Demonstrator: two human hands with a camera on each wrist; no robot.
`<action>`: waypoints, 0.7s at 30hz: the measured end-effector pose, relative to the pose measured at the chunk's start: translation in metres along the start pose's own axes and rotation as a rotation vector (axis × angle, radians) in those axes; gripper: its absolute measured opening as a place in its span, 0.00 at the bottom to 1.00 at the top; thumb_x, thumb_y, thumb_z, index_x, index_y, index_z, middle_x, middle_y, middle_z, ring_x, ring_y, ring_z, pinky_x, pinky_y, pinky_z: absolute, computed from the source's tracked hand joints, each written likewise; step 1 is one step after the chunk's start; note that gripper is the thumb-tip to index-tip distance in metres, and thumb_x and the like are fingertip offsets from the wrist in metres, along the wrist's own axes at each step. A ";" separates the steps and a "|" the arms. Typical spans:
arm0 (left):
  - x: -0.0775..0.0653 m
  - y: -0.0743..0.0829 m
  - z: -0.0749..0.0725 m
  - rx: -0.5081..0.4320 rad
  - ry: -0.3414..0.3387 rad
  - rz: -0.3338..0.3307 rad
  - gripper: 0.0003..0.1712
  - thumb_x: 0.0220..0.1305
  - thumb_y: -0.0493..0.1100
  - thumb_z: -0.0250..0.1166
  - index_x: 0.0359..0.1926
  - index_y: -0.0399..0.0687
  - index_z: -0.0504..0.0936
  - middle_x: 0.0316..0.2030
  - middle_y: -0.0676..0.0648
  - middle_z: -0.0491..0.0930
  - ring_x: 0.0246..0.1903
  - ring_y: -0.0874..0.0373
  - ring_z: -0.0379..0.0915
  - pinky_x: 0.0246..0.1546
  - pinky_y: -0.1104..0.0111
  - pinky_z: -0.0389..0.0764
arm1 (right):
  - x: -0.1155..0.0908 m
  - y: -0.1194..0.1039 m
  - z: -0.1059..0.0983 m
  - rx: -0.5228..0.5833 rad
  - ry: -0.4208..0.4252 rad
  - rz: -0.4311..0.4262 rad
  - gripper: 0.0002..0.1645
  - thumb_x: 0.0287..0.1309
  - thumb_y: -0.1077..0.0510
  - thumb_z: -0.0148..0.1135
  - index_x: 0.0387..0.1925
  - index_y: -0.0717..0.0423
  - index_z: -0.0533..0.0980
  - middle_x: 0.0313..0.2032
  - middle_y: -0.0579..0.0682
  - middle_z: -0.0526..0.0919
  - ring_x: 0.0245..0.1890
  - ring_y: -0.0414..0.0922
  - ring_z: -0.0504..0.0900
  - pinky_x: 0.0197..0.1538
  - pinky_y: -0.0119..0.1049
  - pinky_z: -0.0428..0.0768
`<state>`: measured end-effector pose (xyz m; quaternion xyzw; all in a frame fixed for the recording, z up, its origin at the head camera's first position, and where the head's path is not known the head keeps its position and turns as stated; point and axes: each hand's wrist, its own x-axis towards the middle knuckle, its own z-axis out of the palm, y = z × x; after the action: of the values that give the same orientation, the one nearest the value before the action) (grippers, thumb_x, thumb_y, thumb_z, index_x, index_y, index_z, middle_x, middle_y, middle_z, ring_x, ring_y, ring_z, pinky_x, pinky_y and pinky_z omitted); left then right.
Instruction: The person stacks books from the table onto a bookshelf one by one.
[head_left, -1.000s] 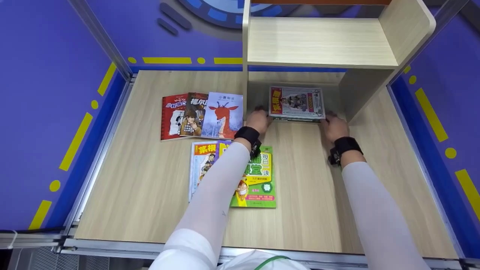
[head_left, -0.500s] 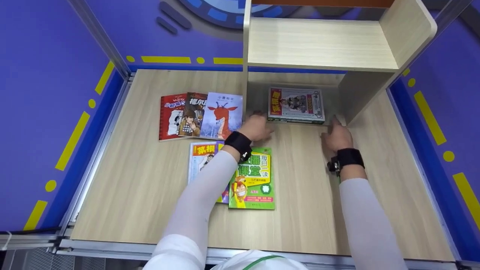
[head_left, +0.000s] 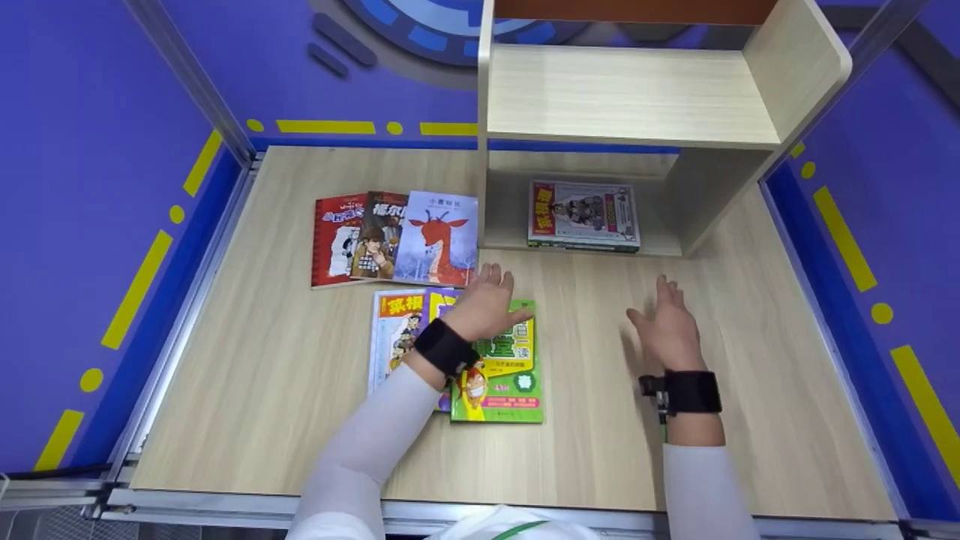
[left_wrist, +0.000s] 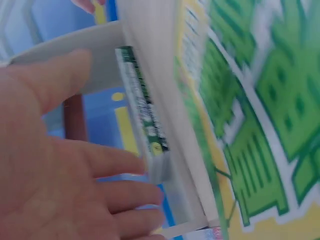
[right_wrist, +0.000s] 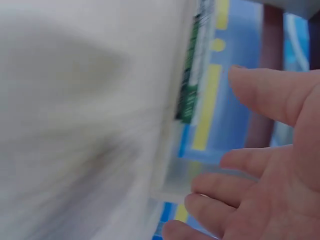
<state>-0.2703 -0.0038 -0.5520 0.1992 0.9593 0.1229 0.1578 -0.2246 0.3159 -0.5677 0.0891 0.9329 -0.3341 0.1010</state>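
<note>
My left hand (head_left: pixel 486 306), fingers spread and holding nothing, hovers over the top of a green book (head_left: pixel 499 394). That book overlaps a purple book and a comic book with a red-and-yellow title (head_left: pixel 390 337). My right hand (head_left: pixel 666 326) is above the bare tabletop to the right, its fingers also straight and nothing in them. Ahead of both hands, a small stack of books (head_left: pixel 583 216) lies flat in the lower compartment of the wooden bookshelf (head_left: pixel 630 94). The stack's green-and-white spines (left_wrist: pixel 142 105) show in the left wrist view.
Left of the shelf lie three overlapping books: a red one (head_left: pixel 334 240), a dark one with a detective (head_left: pixel 379 240), and one with a red deer (head_left: pixel 439 240). The shelf's side panel (head_left: pixel 484 150) stands close by them. Purple walls enclose the wooden table (head_left: pixel 592 450).
Both hands have let go of the book stack in the shelf and drawn back toward the person, the left one moving over the green book. The stack stays in the lower compartment.
</note>
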 end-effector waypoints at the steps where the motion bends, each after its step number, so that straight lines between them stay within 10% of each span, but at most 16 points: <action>1: -0.006 0.001 0.001 0.009 -0.008 -0.002 0.53 0.75 0.69 0.59 0.82 0.35 0.57 0.83 0.30 0.52 0.85 0.38 0.44 0.85 0.49 0.49 | -0.004 -0.004 0.002 0.008 -0.002 -0.002 0.57 0.77 0.46 0.58 0.85 0.64 0.34 0.83 0.72 0.33 0.84 0.69 0.35 0.83 0.67 0.45; 11: -0.047 0.026 0.032 -0.029 0.001 -0.089 0.57 0.74 0.73 0.58 0.85 0.41 0.52 0.85 0.33 0.45 0.86 0.40 0.36 0.85 0.48 0.47 | -0.031 -0.027 0.032 -0.004 -0.010 -0.037 0.57 0.77 0.44 0.59 0.84 0.66 0.37 0.83 0.70 0.33 0.84 0.69 0.33 0.83 0.68 0.43; 21: -0.067 0.017 0.037 -0.092 0.142 -0.146 0.58 0.74 0.75 0.55 0.85 0.40 0.50 0.84 0.30 0.47 0.85 0.37 0.38 0.84 0.46 0.50 | -0.046 -0.043 0.069 -0.062 -0.029 -0.085 0.55 0.77 0.39 0.56 0.85 0.63 0.43 0.83 0.73 0.37 0.84 0.70 0.35 0.82 0.68 0.46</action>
<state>-0.1937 -0.0107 -0.5641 0.1121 0.9734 0.1686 0.1072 -0.1811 0.2341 -0.5822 0.0414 0.9441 -0.3103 0.1029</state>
